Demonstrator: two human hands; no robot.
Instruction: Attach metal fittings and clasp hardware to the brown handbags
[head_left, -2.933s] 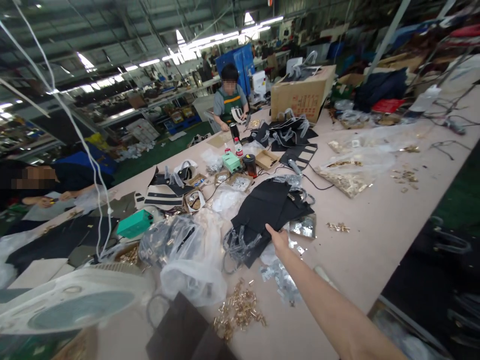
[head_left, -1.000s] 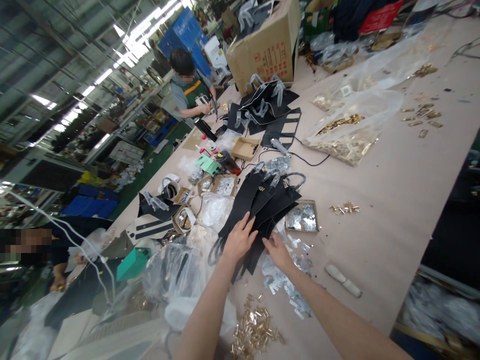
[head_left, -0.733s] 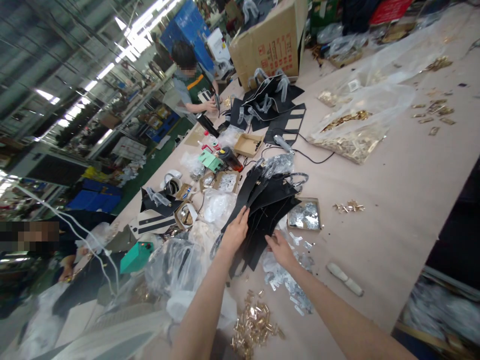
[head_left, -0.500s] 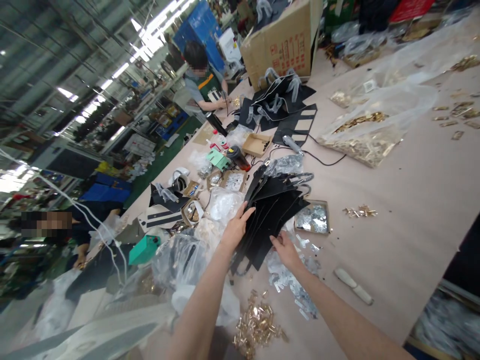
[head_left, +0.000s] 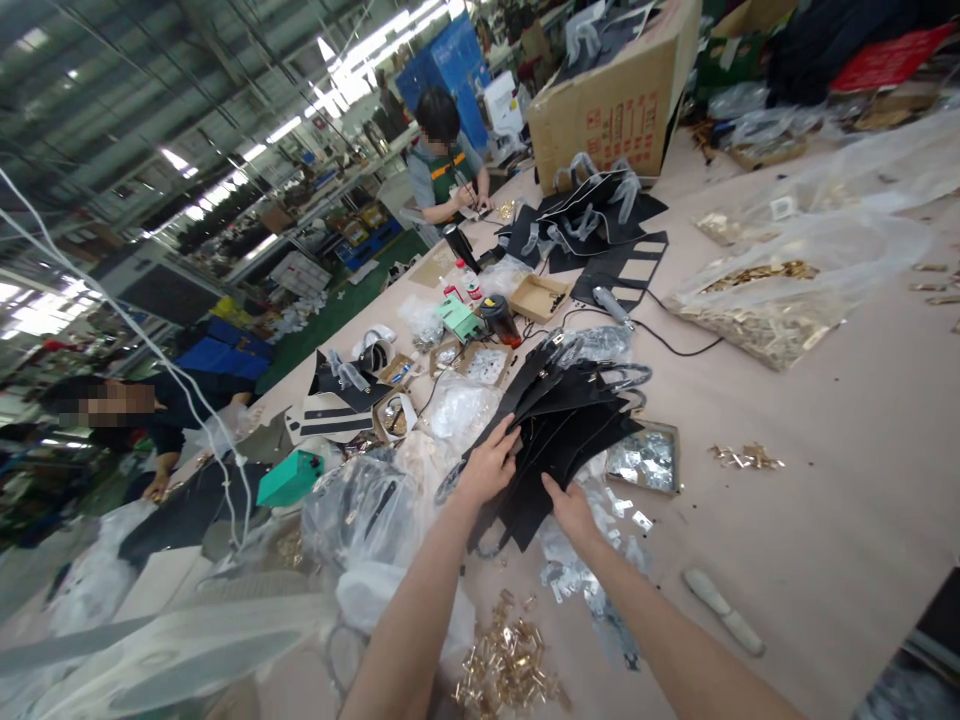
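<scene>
A fanned stack of black flat pieces [head_left: 566,425] lies on the pinkish table [head_left: 825,480]. My left hand [head_left: 491,465] rests on the stack's near left edge, fingers spread over the top piece. My right hand [head_left: 570,508] grips the stack's near lower edge with fingers curled on it. Plastic-wrapped handles [head_left: 611,365] stick out at the stack's far end. A shallow tray of silvery parts [head_left: 645,458] sits just right of the stack.
Gold metal fittings [head_left: 506,665] lie heaped near my forearms, and more fill a clear bag [head_left: 757,310]. A white tool handle [head_left: 724,625] lies at right. Crumpled plastic bags [head_left: 375,520], a green box [head_left: 289,478], a cardboard carton [head_left: 611,105] and two seated people [head_left: 442,165] surround the table.
My left hand came in and joined the right on the black stack. Both hands have lifted and fanned the pieces, tilting them up slightly. The camera view has shifted.
</scene>
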